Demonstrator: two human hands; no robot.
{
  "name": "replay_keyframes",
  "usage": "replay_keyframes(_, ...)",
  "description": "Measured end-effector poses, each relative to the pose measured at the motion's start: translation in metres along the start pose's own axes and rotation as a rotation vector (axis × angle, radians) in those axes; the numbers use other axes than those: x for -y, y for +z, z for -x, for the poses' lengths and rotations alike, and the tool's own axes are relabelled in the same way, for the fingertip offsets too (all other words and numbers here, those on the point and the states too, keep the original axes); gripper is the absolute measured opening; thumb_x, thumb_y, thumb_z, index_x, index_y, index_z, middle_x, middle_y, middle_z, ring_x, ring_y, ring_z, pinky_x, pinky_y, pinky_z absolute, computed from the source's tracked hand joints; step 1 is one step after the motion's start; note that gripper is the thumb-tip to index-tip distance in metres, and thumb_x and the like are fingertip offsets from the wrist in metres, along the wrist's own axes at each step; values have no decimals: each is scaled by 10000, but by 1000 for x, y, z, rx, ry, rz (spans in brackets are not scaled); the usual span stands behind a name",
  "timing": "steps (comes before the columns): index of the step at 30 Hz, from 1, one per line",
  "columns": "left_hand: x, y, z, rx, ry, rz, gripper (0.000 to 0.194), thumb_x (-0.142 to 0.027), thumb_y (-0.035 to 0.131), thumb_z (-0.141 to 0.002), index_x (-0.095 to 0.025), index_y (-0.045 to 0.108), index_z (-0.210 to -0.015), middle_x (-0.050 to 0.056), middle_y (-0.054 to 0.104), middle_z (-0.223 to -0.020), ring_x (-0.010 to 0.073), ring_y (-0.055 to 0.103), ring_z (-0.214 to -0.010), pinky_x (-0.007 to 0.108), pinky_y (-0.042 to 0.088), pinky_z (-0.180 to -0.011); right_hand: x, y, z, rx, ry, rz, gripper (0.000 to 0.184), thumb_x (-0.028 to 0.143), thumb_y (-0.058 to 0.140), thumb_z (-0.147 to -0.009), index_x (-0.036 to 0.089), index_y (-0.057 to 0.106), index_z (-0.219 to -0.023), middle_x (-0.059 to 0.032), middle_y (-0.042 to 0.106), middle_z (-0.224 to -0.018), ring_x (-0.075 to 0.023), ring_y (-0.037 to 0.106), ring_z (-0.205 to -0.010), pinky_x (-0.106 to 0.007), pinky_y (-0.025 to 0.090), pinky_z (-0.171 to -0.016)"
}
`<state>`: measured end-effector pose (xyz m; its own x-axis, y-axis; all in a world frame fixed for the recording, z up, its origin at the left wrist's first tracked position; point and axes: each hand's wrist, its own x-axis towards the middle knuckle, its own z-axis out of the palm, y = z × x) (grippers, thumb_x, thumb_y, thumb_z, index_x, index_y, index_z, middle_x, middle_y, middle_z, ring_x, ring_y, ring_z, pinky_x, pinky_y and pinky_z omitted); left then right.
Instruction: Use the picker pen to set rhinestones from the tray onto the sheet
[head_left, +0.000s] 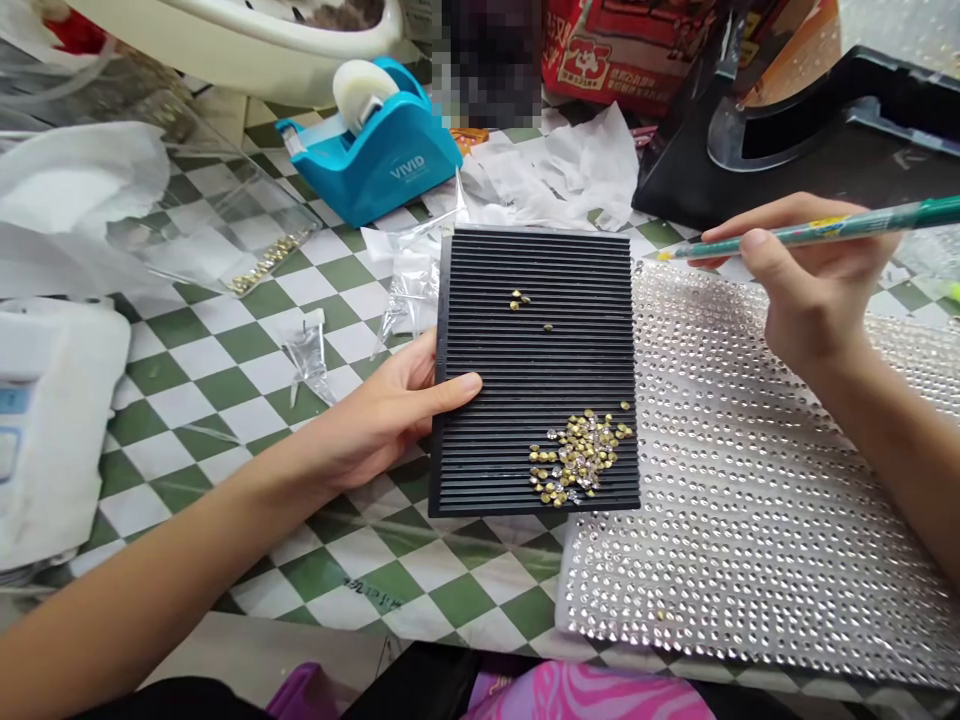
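My left hand (397,410) grips the left edge of a black ridged tray (495,390), its thumb lying on top. A heap of small gold-backed rhinestones (581,455) sits at the tray's lower right, with several loose ones near its upper middle. Between thumb and fingers, my right hand (810,270) holds a green pencil-like pen (825,232), its yellow tip pointing left. That tip is over the top left corner of a pale sheet (750,480) covered in rows of clear rhinestones. The tray overlaps the sheet's left side.
A blue tape dispenser (375,150) stands behind the tray. Crumpled white paper (555,165) and a black stand (795,140) are at the back. On the left lie a clear box (225,220) with gold stones and a white device (52,430). The tablecloth (217,400) is green-white checked.
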<state>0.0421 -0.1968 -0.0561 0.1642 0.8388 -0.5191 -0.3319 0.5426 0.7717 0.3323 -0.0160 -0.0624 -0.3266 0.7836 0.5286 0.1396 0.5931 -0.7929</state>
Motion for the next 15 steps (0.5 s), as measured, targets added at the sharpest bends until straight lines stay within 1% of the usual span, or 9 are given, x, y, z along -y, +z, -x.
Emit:
replay_keyframes(3,0,-1,1,17,3,29,553,-245,867,-808,-251,649,-1316,42,702,-1405,318,678,-1279,246,665,-820,1,0,0,21,4,35,102,198,731,-799,222,826,-828,-45,772,-754,-168,717,-632,-283,528,-555)
replay_keyframes(7,1,-2,4,47,36,53,487,-225,803,-866,-260,659,-1330,23,729,-1363,309,655,-1316,239,654,-864,6,2,1,103,21,49,116,231,711,-827,242,823,-857,-33,779,-795,-155,719,-680,-286,544,-624)
replay_keyframes(10,1,-2,5,44,43,58,495,-202,778,-883,-254,654,-1360,27,751,-1322,307,648,-1326,243,650,-876,9,2,3,142,31,85,114,250,698,-851,245,812,-859,-35,780,-821,-153,717,-713,-292,567,-677)
replay_keyframes(15,1,-1,3,38,29,51,517,-181,778,-876,-251,641,-1370,29,746,-1335,299,648,-1328,232,649,-859,8,1,5,166,7,97,135,211,686,-865,253,812,-891,-33,787,-853,-166,734,-760,-305,568,-709)
